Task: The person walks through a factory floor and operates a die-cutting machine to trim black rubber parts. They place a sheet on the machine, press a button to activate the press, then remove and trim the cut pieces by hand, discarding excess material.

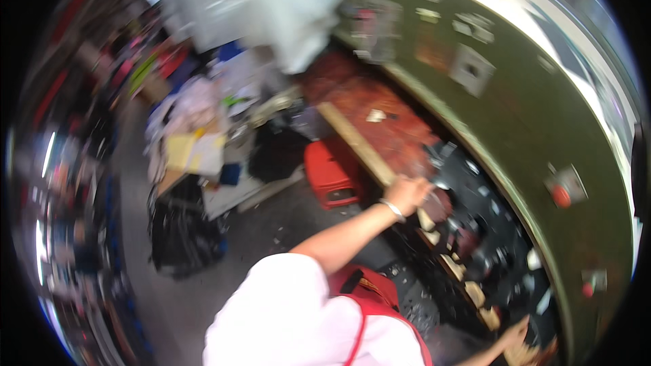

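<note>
In the head view, the person's left hand (409, 193) rested on the wooden edge (357, 144) of the bench (380, 112), its fingers curled over a dark reddish object (437, 205); the blur hid how tightly they closed. At five o'clock, the right hand (517, 336) touched a brown item, grip unclear. A red stool (331, 173) stood at nine o'clock from the left hand, and a green wall (536, 115) rose behind the bench.

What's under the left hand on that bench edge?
The left hand rests on the wooden bench edge, beside a dark rounded thing. What its palm covers is hidden, and blur hides detail.
</note>
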`<action>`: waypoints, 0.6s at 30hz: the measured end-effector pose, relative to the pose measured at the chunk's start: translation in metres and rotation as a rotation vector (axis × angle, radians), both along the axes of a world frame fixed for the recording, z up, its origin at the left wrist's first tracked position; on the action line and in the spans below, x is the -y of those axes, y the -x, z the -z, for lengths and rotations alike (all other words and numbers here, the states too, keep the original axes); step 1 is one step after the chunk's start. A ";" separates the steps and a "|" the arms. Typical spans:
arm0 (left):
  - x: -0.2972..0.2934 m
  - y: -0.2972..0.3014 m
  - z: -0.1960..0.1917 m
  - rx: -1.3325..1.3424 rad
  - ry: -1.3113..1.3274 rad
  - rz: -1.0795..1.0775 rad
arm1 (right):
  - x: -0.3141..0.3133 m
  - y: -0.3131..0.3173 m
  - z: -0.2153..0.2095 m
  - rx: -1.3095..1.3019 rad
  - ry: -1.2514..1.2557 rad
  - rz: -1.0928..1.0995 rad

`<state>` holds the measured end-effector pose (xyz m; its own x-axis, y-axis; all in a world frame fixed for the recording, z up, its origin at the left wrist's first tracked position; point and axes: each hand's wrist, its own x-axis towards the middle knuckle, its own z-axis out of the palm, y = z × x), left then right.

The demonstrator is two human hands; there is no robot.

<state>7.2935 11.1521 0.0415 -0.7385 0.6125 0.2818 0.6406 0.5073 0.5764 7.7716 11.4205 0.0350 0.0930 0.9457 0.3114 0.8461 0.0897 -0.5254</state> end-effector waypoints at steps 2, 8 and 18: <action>0.025 -0.013 0.001 0.056 -0.173 0.066 | 0.047 -0.017 -0.009 0.016 -0.228 0.106; 0.104 -0.044 -0.011 0.141 -0.330 0.198 | 0.157 -0.018 -0.066 0.218 -0.396 -0.068; 0.182 -0.077 -0.028 0.250 0.075 0.069 | 0.154 0.075 -0.062 0.489 0.207 -0.200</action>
